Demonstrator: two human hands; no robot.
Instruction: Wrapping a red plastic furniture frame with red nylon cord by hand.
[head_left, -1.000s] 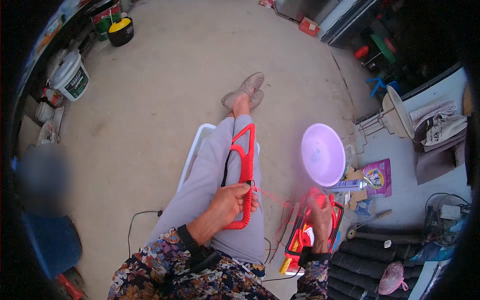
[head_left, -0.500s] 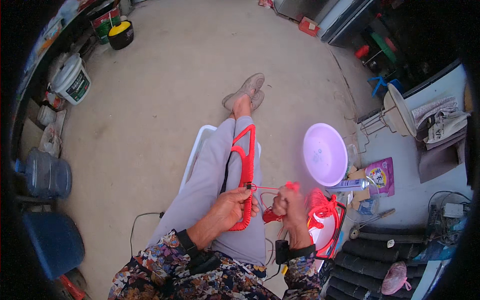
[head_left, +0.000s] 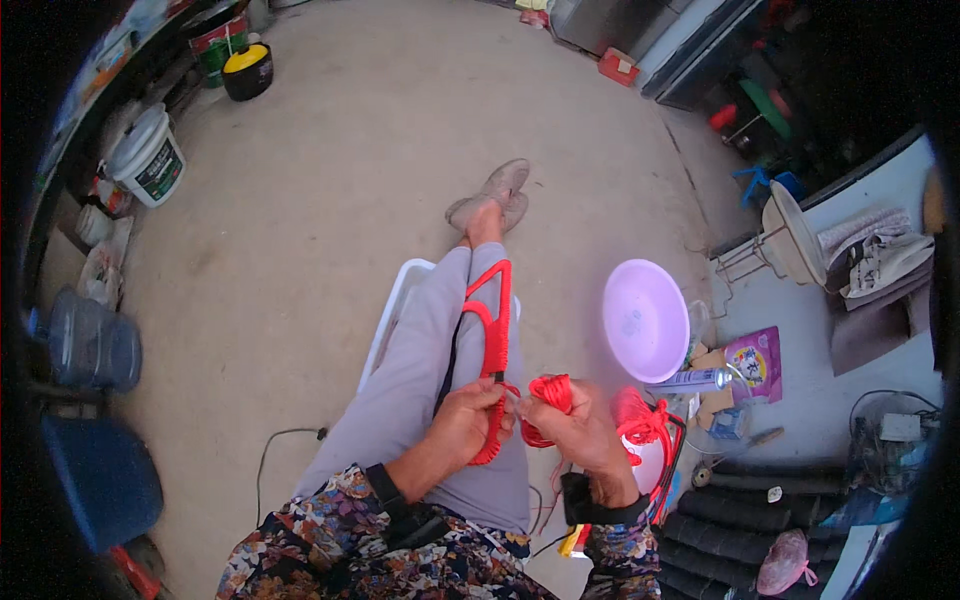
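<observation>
— What sort of place is it?
— A bare concrete floor (head_left: 330, 200), buckets (head_left: 150, 160) along the left wall, a pink basin (head_left: 645, 320) at the right.
— And the hands?
— The left hand (head_left: 465, 425) grips the red frame (head_left: 492, 340) lying on the lap; the right hand (head_left: 580, 430) pinches a bundle of red cord (head_left: 550, 395) beside it.

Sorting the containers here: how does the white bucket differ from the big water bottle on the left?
The white bucket is opaque, lidded and tapered, standing upright; the water bottle is translucent blue-grey, rounder, and appears to lie on its side. The bucket carries a dark label; the bottle shows none. Both sit along the left edge.
</observation>
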